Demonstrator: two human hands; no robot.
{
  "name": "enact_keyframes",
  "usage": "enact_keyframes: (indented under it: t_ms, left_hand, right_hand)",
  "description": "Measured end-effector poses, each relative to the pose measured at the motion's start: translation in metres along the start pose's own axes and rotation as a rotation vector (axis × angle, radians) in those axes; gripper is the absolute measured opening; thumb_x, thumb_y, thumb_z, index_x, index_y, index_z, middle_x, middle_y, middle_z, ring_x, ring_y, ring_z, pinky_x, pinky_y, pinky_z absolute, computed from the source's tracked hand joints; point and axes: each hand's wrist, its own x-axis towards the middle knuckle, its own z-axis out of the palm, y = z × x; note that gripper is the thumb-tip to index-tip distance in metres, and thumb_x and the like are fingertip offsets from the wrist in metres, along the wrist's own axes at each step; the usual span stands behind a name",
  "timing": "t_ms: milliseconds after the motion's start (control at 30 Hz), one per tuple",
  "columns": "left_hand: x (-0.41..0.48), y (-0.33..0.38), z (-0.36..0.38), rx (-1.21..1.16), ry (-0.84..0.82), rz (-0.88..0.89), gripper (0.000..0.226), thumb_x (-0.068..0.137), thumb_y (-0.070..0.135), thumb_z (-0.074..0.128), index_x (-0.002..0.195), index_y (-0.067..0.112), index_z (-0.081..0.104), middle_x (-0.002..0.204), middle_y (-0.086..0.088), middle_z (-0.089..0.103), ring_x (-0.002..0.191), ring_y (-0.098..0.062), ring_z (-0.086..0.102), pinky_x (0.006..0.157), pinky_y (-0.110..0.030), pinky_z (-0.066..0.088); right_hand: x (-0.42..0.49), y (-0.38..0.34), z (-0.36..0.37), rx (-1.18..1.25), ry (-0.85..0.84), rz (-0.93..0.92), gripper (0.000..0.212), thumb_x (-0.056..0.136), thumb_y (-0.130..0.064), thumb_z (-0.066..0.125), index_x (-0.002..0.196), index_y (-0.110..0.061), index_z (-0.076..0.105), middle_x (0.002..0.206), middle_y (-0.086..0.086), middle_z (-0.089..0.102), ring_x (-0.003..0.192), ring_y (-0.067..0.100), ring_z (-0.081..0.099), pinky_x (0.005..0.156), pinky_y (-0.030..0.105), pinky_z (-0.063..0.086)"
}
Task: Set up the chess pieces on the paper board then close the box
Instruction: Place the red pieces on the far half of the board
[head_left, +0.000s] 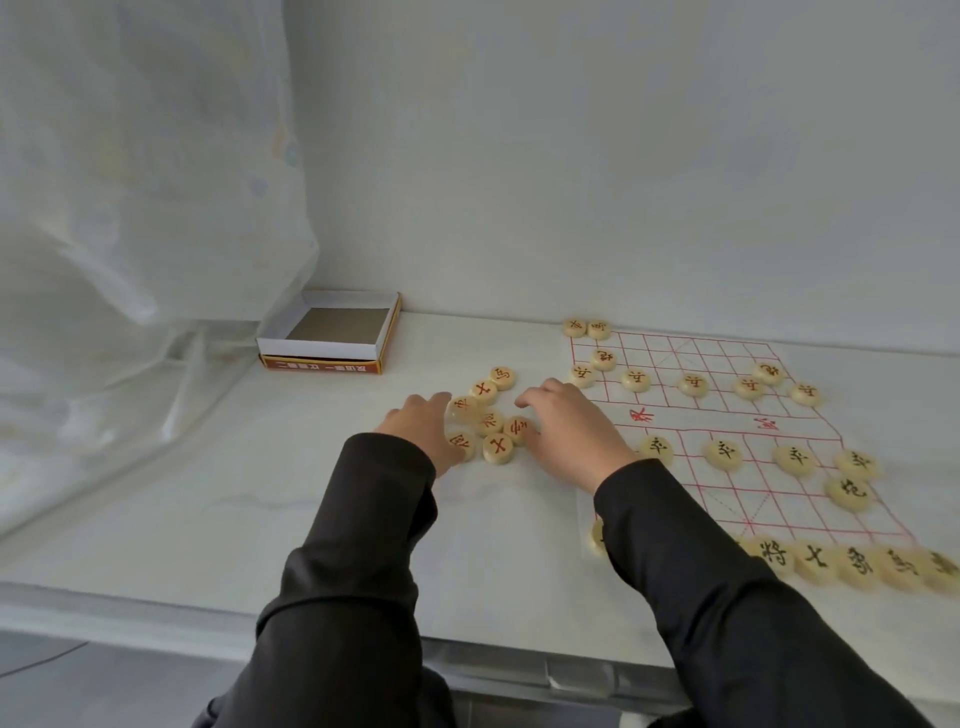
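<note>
- Red pieces (491, 423) are lying mid-frame on the tabletop (249, 499), left of the paper board (727, 418).
- Left grip (415, 423) is resting relaxed against them; right grip (571, 431) is curling over them, pinch unclear.
- Picking singly, clear of placed rows, is seeming wisest.

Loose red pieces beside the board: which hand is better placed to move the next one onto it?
Probably the right hand: it sits between the loose pieces and the paper board. The left hand is on the pile's far side and would have to cross over.
</note>
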Motion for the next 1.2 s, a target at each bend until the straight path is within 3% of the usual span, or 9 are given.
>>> enact_keyframes:
  t_ms: [167, 433, 700, 833, 1000, 1200]
  left_hand:
    - [-0.002, 0.006, -0.002, 0.061, -0.011, 0.022, 0.074, 0.085, 0.03, 0.066, 0.145, 0.021, 0.023, 0.14, -0.009, 0.039, 0.124, -0.027, 0.044, 0.099, -0.035, 0.042]
    - [0.006, 0.013, -0.006, 0.069, -0.084, 0.063, 0.076, 0.08, 0.024, 0.072, 0.143, 0.019, 0.029, 0.134, -0.008, 0.047, 0.119, -0.025, 0.049, 0.099, -0.033, 0.041]
    - [0.013, 0.009, -0.012, -0.004, -0.114, 0.092, 0.07, 0.079, 0.019, 0.072, 0.138, 0.019, 0.034, 0.124, -0.006, 0.054, 0.112, -0.023, 0.052, 0.094, -0.032, 0.043]
    - [0.013, 0.009, -0.014, -0.009, -0.106, 0.128, 0.063, 0.08, 0.016, 0.071, 0.134, 0.017, 0.04, 0.116, -0.004, 0.058, 0.104, -0.02, 0.053, 0.09, -0.03, 0.042]
    - [0.014, 0.006, -0.016, 0.021, -0.11, 0.123, 0.062, 0.08, 0.013, 0.071, 0.134, 0.015, 0.041, 0.117, -0.006, 0.059, 0.11, -0.023, 0.054, 0.097, -0.033, 0.042]
    - [0.018, 0.007, -0.015, 0.031, -0.13, 0.097, 0.062, 0.08, 0.015, 0.07, 0.135, 0.013, 0.04, 0.118, -0.007, 0.059, 0.11, -0.023, 0.055, 0.096, -0.032, 0.042]
  right_hand:
    - [-0.001, 0.0, -0.003, 0.013, -0.063, -0.013, 0.045, 0.092, -0.007, 0.042, 0.136, -0.014, 0.043, 0.136, 0.006, 0.044, 0.125, 0.022, 0.041, 0.1, 0.034, 0.039]
    - [-0.001, -0.004, -0.003, 0.052, -0.219, -0.07, 0.059, 0.087, -0.006, 0.047, 0.143, -0.018, 0.031, 0.144, 0.001, 0.03, 0.131, 0.021, 0.034, 0.104, 0.032, 0.036]
    - [0.011, -0.002, 0.004, -0.027, -0.233, -0.086, 0.068, 0.082, -0.041, 0.06, 0.141, -0.023, 0.031, 0.139, 0.004, 0.033, 0.127, 0.024, 0.033, 0.1, 0.04, 0.04]
    - [0.015, -0.001, 0.005, -0.047, -0.235, -0.097, 0.081, 0.074, -0.051, 0.067, 0.142, -0.03, 0.027, 0.138, 0.004, 0.034, 0.127, 0.023, 0.033, 0.1, 0.041, 0.04]
    - [0.017, -0.002, 0.005, -0.052, -0.24, -0.095, 0.093, 0.068, -0.06, 0.07, 0.143, -0.029, 0.024, 0.142, 0.002, 0.032, 0.129, 0.023, 0.03, 0.103, 0.041, 0.037]
    - [0.026, 0.001, 0.006, 0.103, -0.233, -0.074, 0.109, 0.067, -0.058, 0.072, 0.149, -0.023, 0.009, 0.156, -0.001, 0.003, 0.143, 0.022, 0.003, 0.116, 0.04, 0.018]
